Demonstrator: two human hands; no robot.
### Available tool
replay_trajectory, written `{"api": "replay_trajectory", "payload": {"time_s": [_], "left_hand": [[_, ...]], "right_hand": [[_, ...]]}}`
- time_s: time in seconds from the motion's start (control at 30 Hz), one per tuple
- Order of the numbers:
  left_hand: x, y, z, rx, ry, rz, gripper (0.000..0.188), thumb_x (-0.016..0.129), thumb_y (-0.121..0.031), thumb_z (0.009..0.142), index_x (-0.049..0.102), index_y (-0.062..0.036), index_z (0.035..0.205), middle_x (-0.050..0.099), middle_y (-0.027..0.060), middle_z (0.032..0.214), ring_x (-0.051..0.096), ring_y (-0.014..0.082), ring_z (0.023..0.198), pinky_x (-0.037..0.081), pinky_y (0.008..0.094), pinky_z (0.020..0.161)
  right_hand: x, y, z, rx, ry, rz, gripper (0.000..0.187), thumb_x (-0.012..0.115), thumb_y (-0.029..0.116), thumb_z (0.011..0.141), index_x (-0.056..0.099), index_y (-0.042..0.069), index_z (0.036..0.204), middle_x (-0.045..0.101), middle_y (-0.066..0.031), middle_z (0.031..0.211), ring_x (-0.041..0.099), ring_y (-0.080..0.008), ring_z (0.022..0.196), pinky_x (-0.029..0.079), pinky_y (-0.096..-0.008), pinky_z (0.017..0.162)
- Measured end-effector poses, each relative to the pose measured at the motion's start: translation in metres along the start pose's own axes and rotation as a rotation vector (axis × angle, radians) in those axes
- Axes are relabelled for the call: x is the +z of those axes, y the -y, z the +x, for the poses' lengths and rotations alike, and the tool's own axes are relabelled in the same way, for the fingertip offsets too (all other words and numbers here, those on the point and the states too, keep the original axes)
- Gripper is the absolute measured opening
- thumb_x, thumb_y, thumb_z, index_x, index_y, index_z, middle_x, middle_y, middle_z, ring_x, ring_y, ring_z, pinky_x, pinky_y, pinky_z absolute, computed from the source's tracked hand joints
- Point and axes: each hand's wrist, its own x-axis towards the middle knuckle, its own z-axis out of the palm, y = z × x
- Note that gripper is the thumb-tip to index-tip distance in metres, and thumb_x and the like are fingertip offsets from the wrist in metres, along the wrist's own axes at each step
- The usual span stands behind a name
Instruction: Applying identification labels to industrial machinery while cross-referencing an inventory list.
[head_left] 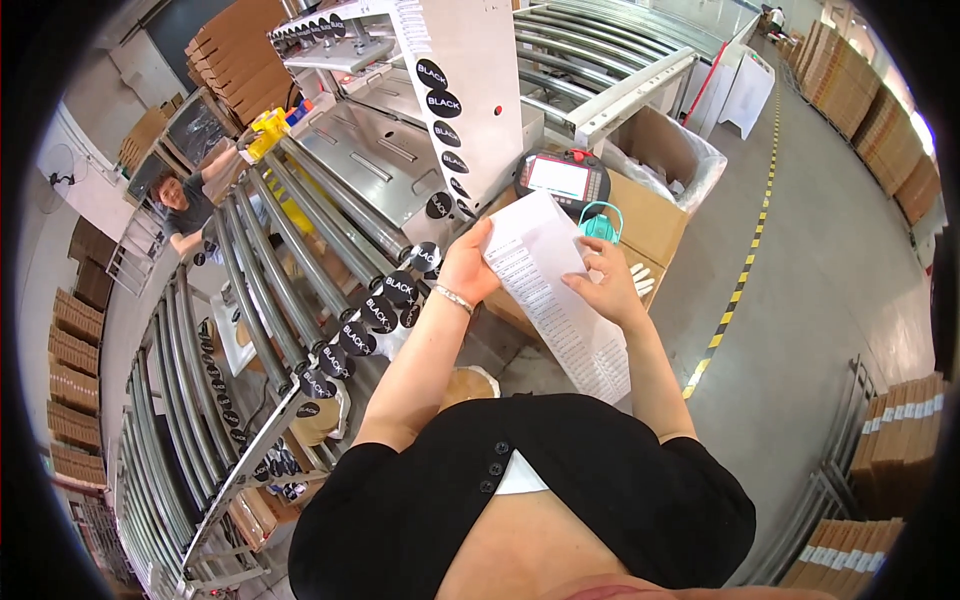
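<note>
A long white sheet [560,310] with rows of small printed labels hangs in front of my chest; it may be more than one layer. My left hand [470,265] grips its left edge near the top, wearing a bracelet at the wrist. On the right edge, my right hand [612,287] has its thumb and fingers closed on the paper. Just beyond the sheet lie a dark handheld control panel [562,182] with a lit screen and a turquoise thing with a loop handle [600,222]. White glove-like fingers [641,278] show beside my right hand.
A roller conveyor [290,250] with round black stickers [400,288] along its frame runs on my left. Another person [190,215] stands across it near a yellow tape dispenser [268,130]. Cardboard boxes [640,215] stand ahead; yellow-black floor tape [745,270] runs along the right.
</note>
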Motion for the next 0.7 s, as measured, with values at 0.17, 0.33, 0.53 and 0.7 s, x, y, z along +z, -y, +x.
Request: {"api": "replay_trajectory", "payload": {"time_s": [0.17, 0.33, 0.53, 0.7], "left_hand": [[0.012, -0.007, -0.008, -0.077, 0.104, -0.067, 0.038, 0.037, -0.026, 0.092, 0.045, 0.0032, 0.115, 0.050, 0.0160, 0.118, 0.047, 0.0300, 0.110, 0.032, 0.0453, 0.097], [0.020, -0.016, -0.016, -0.109, 0.107, -0.110, 0.038, 0.037, -0.025, 0.092, 0.045, 0.0041, 0.114, 0.051, 0.0168, 0.117, 0.048, 0.0306, 0.109, 0.033, 0.0445, 0.097], [0.017, -0.018, -0.027, -0.137, 0.136, -0.041, 0.037, 0.041, -0.023, 0.090, 0.046, 0.0052, 0.113, 0.052, 0.0172, 0.115, 0.050, 0.0293, 0.108, 0.034, 0.0428, 0.097], [0.002, -0.041, -0.018, -0.120, 0.314, -0.080, 0.047, 0.036, -0.034, 0.091, 0.048, 0.0067, 0.111, 0.054, 0.0187, 0.112, 0.052, 0.0285, 0.105, 0.040, 0.0393, 0.091]], "right_hand": [[0.004, 0.001, 0.007, 0.074, 0.200, 0.423, 0.044, 0.070, 0.031, 0.067, 0.062, 0.008, 0.103, 0.032, -0.0177, 0.134, 0.027, -0.0323, 0.124, 0.024, -0.0395, 0.101], [0.014, -0.019, 0.008, -0.005, 0.119, 0.344, 0.046, 0.073, 0.030, 0.064, 0.062, 0.011, 0.104, 0.029, -0.0162, 0.137, 0.024, -0.0334, 0.126, 0.021, -0.0420, 0.103], [-0.008, -0.010, 0.023, -0.073, 0.060, 0.190, 0.028, 0.077, 0.024, 0.059, 0.068, 0.009, 0.082, 0.037, -0.0134, 0.133, 0.030, -0.0280, 0.123, 0.026, -0.0385, 0.099], [-0.005, 0.006, 0.041, 0.382, 0.229, 0.418, 0.027, 0.073, 0.019, 0.068, 0.065, 0.001, 0.086, 0.062, -0.0059, 0.090, 0.058, -0.0128, 0.079, 0.046, -0.0270, 0.071]]}}
